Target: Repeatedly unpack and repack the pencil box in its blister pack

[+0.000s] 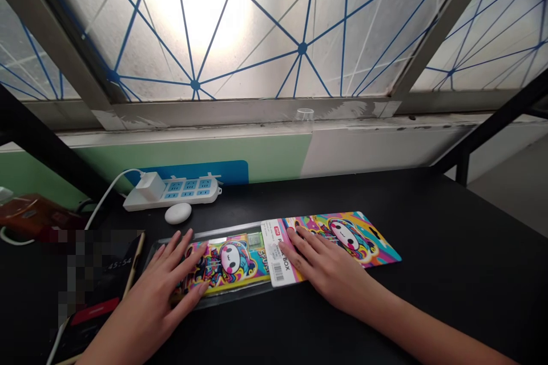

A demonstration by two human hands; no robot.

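A colourful pencil box point(233, 259) with a cartoon figure lies in a clear plastic tray point(231, 295) on the black table. My left hand point(165, 282) rests over the left end of the box, fingers spread, and hides that end. A printed backing card point(346, 234) with the same figure lies to the right, its white barcode edge overlapping the tray. On that card lies my right hand point(323, 259), flat with its fingers stretched out. Neither hand is wrapped round anything.
A white power strip point(192, 191) with a charger plugged in stands at the back left, a white oval case point(178, 213) before it. Far left are a phone or tablet point(96, 311) with a cable and an amber bottle point(34, 214). A clear cup point(305, 114) sits by the window.
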